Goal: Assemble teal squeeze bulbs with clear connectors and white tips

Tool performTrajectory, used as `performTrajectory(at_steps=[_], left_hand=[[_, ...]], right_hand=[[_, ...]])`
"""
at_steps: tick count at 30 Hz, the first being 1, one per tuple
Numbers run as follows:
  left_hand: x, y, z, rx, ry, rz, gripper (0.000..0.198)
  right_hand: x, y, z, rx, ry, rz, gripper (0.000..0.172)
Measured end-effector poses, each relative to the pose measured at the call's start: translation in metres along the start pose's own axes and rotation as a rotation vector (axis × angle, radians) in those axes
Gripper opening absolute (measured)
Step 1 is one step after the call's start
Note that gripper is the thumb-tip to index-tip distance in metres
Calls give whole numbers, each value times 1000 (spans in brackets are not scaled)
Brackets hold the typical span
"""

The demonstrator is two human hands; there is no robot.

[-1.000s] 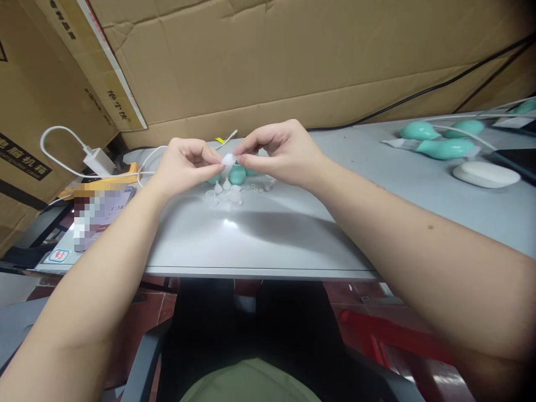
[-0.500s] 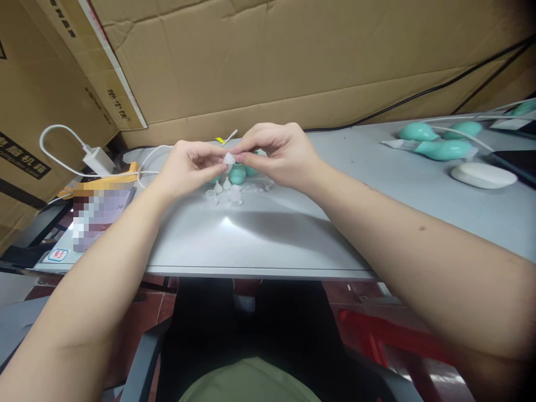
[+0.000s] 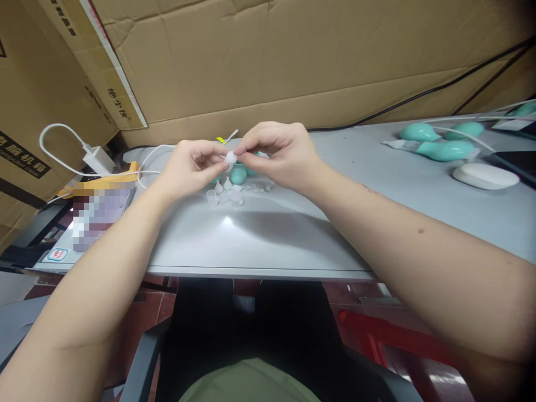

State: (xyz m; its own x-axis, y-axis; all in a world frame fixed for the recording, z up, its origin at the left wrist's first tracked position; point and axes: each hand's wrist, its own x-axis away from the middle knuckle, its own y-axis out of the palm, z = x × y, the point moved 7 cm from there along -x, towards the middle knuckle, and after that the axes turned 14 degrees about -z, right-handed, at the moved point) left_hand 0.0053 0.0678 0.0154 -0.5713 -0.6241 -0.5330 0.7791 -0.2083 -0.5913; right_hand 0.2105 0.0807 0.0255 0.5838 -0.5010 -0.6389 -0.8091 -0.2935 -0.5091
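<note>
Between my two hands, above the table, is a small white translucent plastic piece (image 3: 230,158). My left hand (image 3: 188,167) pinches it from the left with thumb and fingertips. From the other side, my right hand (image 3: 280,153) has its thumb and forefinger closed on its edge; the fingers partly cover it. Behind and below stands a teal bulb (image 3: 238,174), with more teal partly hidden by my hands. Small white funnel-shaped parts (image 3: 218,187), a clear little cup (image 3: 212,197) and several small rings (image 3: 256,190) lie on the table under my hands.
On the grey table (image 3: 259,245), teal bulbs (image 3: 446,149) and a white computer mouse (image 3: 486,175) lie at the right. A white charger (image 3: 99,162) with its cable sits on a yellow object at the left. Cardboard (image 3: 293,61) rises behind the table.
The white piece has turned between my fingers: its cone-like outline now looks rounder. Both hands stay in nearly the same place.
</note>
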Motion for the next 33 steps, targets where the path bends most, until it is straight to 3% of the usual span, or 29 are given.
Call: performTrajectory(at_steps=[8, 16, 20, 24, 28, 33], left_hand=[[-1, -3, 1, -63, 41, -13, 21], [-1, -2, 8, -104, 37, -47, 21], [-1, -2, 12, -220, 29, -97, 18], [-2, -4, 15, -300, 95, -79, 18], [-2, -4, 13, -365, 72, -69, 20], [-2, -4, 15, -373, 92, -79, 20]], right_hand=[[-2, 6, 7, -300, 38, -14, 8], [-1, 3, 3, -205, 4, -40, 6], [-1, 6, 2, -256, 56, -99, 10], [-1, 6, 0, -292, 101, -92, 18], [-2, 6, 1, -320, 109, -103, 28], [0, 9, 6, -354, 159, -127, 24]])
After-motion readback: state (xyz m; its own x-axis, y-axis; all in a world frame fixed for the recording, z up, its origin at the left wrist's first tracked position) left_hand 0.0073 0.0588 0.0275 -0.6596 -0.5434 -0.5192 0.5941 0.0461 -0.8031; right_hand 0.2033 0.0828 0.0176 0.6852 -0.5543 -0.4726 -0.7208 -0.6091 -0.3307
